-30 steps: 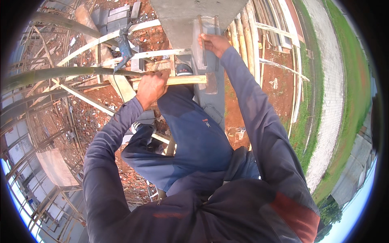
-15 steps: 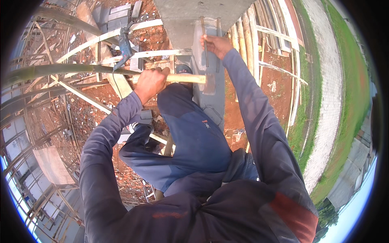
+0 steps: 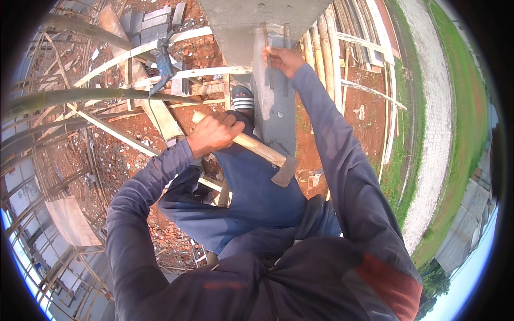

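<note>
Above leg (image 3: 257, 187), left hand (image 3: 216, 132) gripping wooden handle (image 3: 259, 148)

Bright daylight, fisheye-bent edges, black corners

The long, straight concrete beam (image 3: 273, 115) is grey. Over the beam, thin straight steel rods (image 3: 270, 77) show rust brown. Left of the beam, the flat dark sandal (image 3: 243, 102) bears white stripes. Near the beam, the wooden-handled metal hammer (image 3: 262, 149) has a yellow-tan handle, grey-brown head.

Gap between hammer (image 3: 262, 149) and rods (image 3: 271, 77)
</note>
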Demonstrator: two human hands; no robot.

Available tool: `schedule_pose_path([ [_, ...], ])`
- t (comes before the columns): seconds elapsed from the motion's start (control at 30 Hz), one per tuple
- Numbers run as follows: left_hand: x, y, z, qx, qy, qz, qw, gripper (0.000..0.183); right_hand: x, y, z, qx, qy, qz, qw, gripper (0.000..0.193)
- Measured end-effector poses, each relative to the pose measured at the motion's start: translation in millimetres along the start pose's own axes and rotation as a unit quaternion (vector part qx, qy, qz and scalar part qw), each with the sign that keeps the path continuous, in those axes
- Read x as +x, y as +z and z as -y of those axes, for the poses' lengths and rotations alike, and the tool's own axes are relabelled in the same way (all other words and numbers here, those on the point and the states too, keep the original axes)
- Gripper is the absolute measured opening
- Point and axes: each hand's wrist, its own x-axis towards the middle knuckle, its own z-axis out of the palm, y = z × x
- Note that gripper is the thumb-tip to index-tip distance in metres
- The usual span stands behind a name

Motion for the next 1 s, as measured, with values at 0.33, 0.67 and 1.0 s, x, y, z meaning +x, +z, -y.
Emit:
schedule_pose_path([
  [0.33,4,2,8,0.052,-0.034,0.042,0.997,0.017,5,-4,-1,0.001,0.008,0.015,1.000,0.022],
  [0.67,8,12,44,0.067,-0.112,0.013,0.991,0.015,9,-7,-5,-0.001,0.014,0.025,1.000,0.029],
  [1.0,10,1,48,0.058,-0.227,0.071,0.970,0.019,4,-1,0,0.028,0.008,0.003,1.000,0.024],
])
